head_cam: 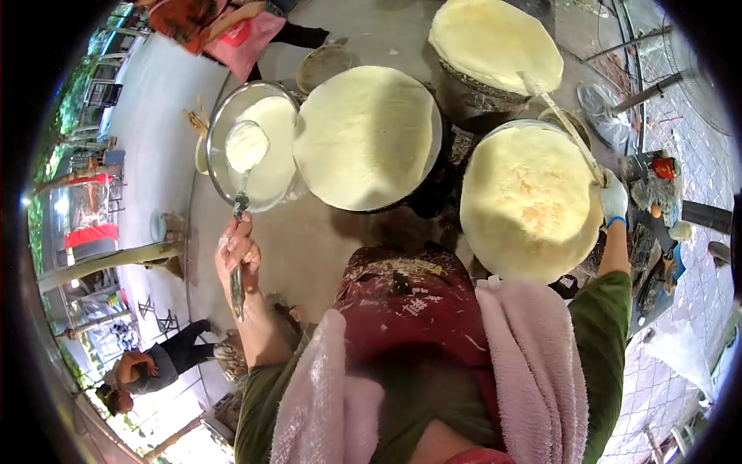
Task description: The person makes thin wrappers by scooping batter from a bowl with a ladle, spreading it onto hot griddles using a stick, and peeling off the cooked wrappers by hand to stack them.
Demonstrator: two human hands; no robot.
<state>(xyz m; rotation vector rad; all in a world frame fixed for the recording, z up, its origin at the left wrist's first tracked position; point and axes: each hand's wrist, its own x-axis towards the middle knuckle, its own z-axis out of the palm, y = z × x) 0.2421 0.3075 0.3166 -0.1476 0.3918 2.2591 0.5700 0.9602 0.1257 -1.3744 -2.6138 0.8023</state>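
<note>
My left hand (239, 255) grips the handle of a ladle (247, 146) whose bowl, full of pale batter, is over a metal basin (213, 168) of batter. To the basin's right, a thin pale flatbread (368, 139) covers a round griddle. My right hand (613, 200), in a white glove, holds a long flat stick (565, 124) at the right edge of a browned flatbread (530, 203) on another griddle. The stick's far end lies over the rim of a stack of flatbreads (495, 43) at the top.
A cluttered side table (652, 232) with a red can (664, 168) and an egg (655, 210) is at the right. Beyond it stands a fan (704, 81). One person (191, 26) is at the top left, another (151, 368) at the lower left.
</note>
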